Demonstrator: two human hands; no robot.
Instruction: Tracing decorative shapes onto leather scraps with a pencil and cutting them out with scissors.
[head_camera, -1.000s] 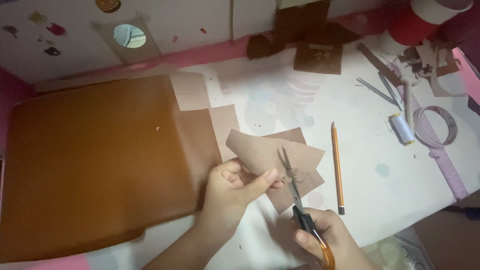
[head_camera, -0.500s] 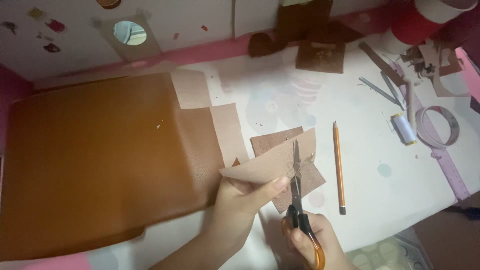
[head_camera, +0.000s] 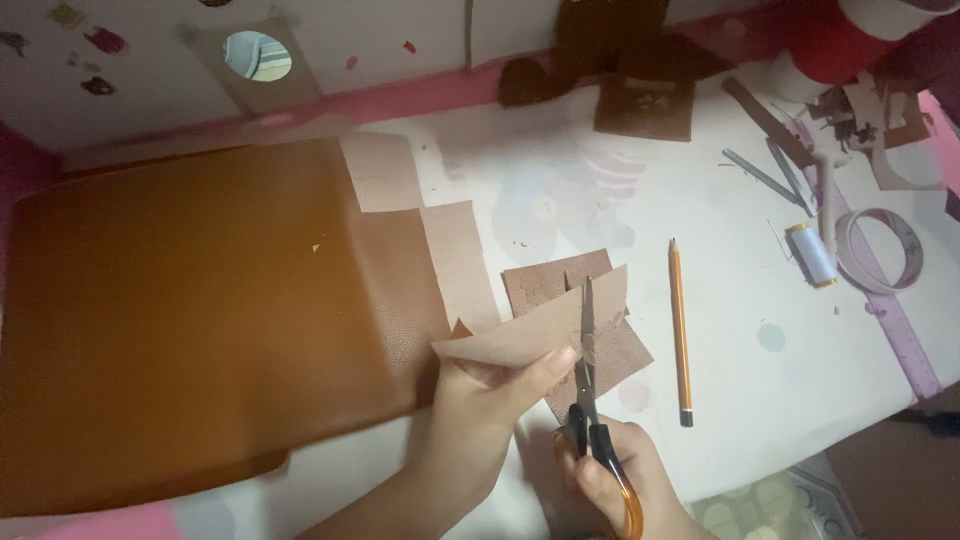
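A white, paint-spotted table (head_camera: 760, 400) was seen, edged in pink at the back. On it were laid a large brown leather sheet (head_camera: 190, 320), a pencil (head_camera: 680, 330), a thread spool (head_camera: 810, 253), a tape ring (head_camera: 880, 250) — and a dark leather square (head_camera: 645, 108).

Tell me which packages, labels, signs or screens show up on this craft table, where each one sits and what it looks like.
Stickers: far left on the white back board, small blotches in red and dark tones, too blurred to tell further.
Printed sheet or packet: bottom right at the table's edge, pale green and white with round shapes, only partly in view.
No screens or signs show.
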